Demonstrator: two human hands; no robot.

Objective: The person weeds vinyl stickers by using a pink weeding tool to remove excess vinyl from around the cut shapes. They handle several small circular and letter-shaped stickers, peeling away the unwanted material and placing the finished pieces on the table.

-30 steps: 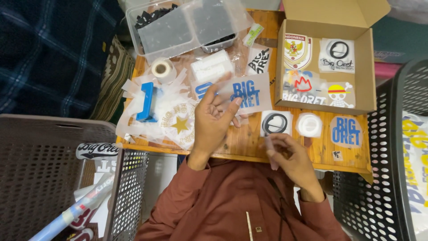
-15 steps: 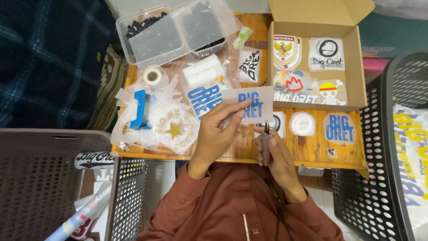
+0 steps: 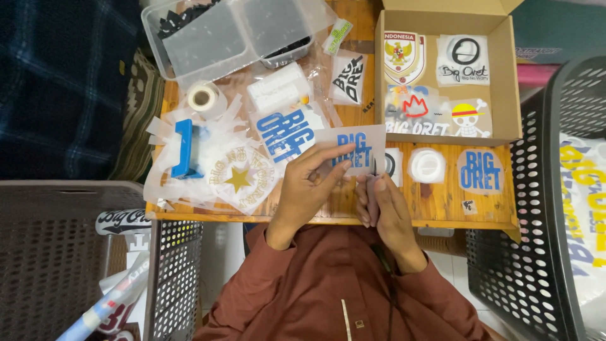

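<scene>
We have our left hand (image 3: pixel 307 189) pinching the lower left corner of a white sheet with blue lettering (image 3: pixel 351 148), thumb below and fingers on top, so the sheet is lifted off the wooden bench (image 3: pixel 442 205) and held flat enough to work on. Our right hand (image 3: pixel 382 202) is closed around a slim dark tool (image 3: pixel 375 168), its tip set at the sheet's lower edge; the grip is close to the tip, which suits fine picking work. Just right of the sheet lie a white ring piece (image 3: pixel 427 165) and a blue lettered sticker (image 3: pixel 480 170), near at hand on the bench. Beyond them, an open cardboard box (image 3: pixel 514 82) holds more printed sheets laid flat. To our left, a loose heap of clear film scraps (image 3: pixel 167 148) gathers round a blue block (image 3: pixel 184 148) and a roll of tape (image 3: pixel 203 96), with a clear plastic tray (image 3: pixel 208 38) at the far edge.
</scene>
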